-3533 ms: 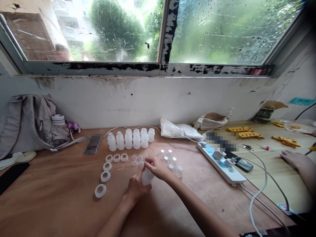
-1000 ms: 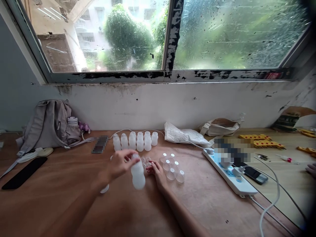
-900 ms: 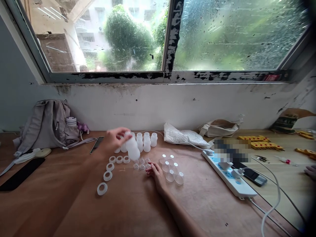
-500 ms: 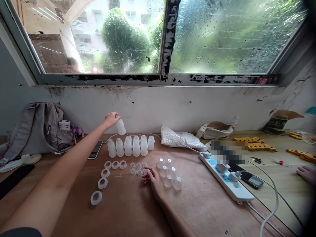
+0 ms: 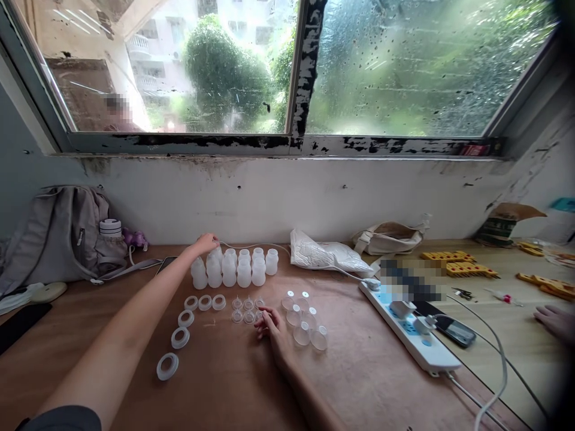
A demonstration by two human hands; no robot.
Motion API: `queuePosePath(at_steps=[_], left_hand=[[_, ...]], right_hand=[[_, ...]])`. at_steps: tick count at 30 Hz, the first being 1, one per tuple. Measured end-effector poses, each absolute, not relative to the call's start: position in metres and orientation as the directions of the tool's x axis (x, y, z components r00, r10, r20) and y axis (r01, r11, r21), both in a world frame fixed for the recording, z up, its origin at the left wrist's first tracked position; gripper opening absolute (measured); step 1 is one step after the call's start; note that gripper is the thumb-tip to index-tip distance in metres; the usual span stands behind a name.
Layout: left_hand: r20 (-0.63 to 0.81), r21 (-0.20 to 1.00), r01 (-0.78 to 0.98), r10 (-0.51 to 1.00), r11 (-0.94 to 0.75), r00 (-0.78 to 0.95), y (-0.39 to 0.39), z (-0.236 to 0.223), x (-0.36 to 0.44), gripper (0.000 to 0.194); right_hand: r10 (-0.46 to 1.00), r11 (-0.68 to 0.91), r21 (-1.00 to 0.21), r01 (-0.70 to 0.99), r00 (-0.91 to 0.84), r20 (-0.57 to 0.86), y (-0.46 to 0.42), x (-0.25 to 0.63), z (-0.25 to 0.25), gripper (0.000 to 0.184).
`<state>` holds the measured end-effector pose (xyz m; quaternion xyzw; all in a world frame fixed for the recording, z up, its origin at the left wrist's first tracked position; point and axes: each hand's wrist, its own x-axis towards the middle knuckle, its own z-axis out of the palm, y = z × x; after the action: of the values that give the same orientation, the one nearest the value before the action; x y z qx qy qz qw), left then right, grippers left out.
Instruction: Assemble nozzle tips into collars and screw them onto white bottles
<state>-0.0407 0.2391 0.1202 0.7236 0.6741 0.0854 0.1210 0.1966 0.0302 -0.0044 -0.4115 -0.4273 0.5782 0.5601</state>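
Note:
Several frosted white baby bottles stand upright in close rows near the wall. My left hand is closed at the back left of these rows, on the top of a bottle mostly hidden by the others and the fingers. My right hand rests on the table, its fingers loosely bent and apart, beside small clear bottle teats; its fingertips partly cover one teat. White screw rings lie in an L-shaped line on the left. Clear domed caps stand right of my right hand.
A white power strip with plugs and cables runs along the right. Behind it lie a white plastic package and a beige bag. A grey backpack stands at the left. Another person's hand rests at the far right.
My left hand has lowered the raised bottle to the back left of the bottle rows. My right hand has stayed by the teats. The view has shifted slightly.

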Motion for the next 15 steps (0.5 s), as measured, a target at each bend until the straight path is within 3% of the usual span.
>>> queuePosePath(at_steps=[8,15], left_hand=[[0.009,0.311,0.941,0.990,-0.137,0.141,0.230,0.127,-0.040,0.034],[0.346,0.313,0.903,0.921,-0.295,0.180,0.189,0.150,-0.019,0.031]], right_hand=[[0.999,0.001,-0.959,-0.285,-0.045,0.014,0.032,0.196,-0.006,0.038],[0.999,0.000,-0.965,-0.264,-0.034,0.009,0.032,0.197,-0.003,0.039]])
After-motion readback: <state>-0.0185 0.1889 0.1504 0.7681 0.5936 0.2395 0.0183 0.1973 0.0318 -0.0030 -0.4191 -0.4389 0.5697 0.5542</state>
